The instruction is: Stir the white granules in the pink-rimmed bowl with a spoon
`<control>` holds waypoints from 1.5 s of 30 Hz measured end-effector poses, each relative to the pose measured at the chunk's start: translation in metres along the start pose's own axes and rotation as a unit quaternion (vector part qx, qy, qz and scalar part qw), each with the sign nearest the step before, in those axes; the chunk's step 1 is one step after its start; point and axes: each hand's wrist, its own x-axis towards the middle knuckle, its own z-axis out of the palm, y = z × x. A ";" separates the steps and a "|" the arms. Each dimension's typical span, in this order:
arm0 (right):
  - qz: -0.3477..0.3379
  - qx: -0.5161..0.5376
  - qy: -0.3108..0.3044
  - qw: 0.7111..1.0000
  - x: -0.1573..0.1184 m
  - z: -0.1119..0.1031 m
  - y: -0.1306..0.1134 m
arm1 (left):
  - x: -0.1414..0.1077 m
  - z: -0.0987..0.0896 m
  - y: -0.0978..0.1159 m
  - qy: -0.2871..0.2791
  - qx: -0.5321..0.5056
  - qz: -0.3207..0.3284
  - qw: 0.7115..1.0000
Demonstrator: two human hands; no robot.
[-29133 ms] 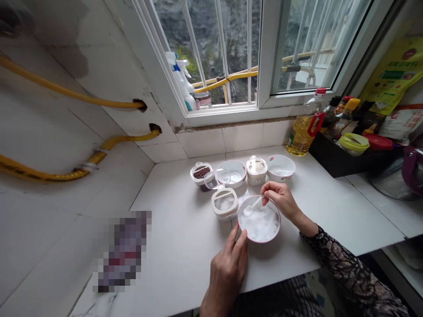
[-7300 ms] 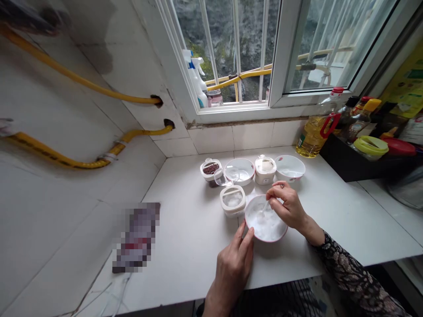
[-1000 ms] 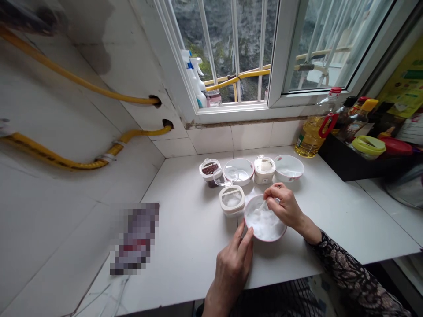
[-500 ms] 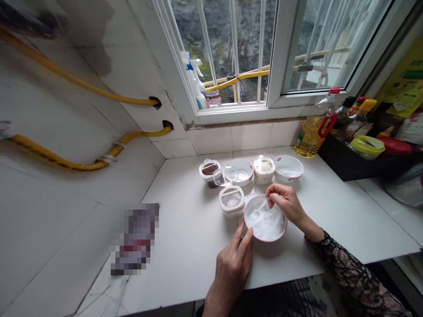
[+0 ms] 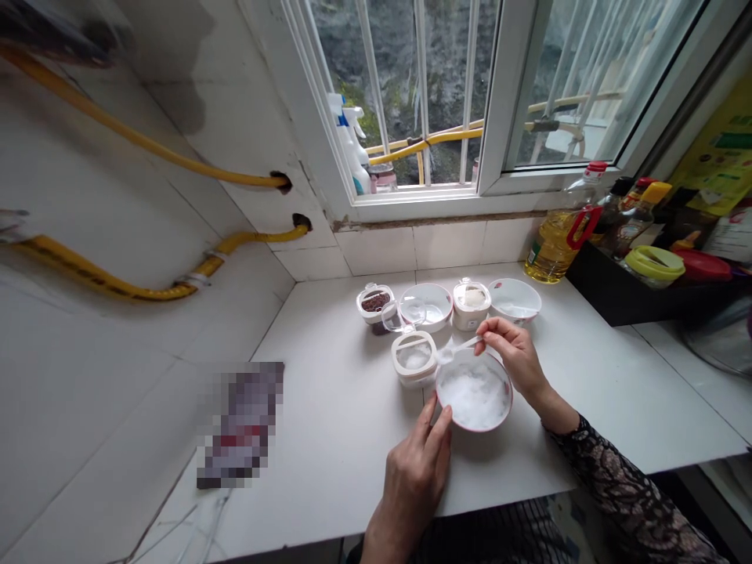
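My right hand (image 5: 511, 352) pinches the handle of a small white spoon (image 5: 464, 345). Its scoop, heaped with white grains, is over the bowl's far left rim, beside an open clear jar (image 5: 414, 356) with white grains in it. The front bowl (image 5: 498, 421) has a pink rim and is filled with white grains, probably salt or sugar. My left hand (image 5: 417, 462) grips the near left side of this bowl, fingers on its rim and the thumb side partly hidden.
Behind stand a jar of dark red grains (image 5: 376, 301), a white bowl (image 5: 426, 313), a jar of pale powder (image 5: 471, 301) and another bowl (image 5: 515, 301). An oil bottle (image 5: 555, 247) and a black condiment box (image 5: 605, 294) are at right. A blurred object (image 5: 247, 423) lies left.
The spoon has risen out of the white grains in the front bowl and shifted left to the rim near the jar, now carrying a heap. My left hand stays on the bowl.
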 end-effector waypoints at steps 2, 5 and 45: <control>-0.069 -0.036 0.003 0.997 -0.004 0.006 -0.002 | 0.000 0.000 0.000 0.001 -0.002 0.000 1.000; -0.216 -0.163 -0.030 0.962 -0.009 0.014 -0.004 | 0.001 0.000 0.000 0.002 -0.007 0.000 1.000; 0.101 0.005 -0.053 0.993 0.003 -0.006 0.000 | 0.000 -0.001 0.001 -0.003 -0.013 -0.008 1.000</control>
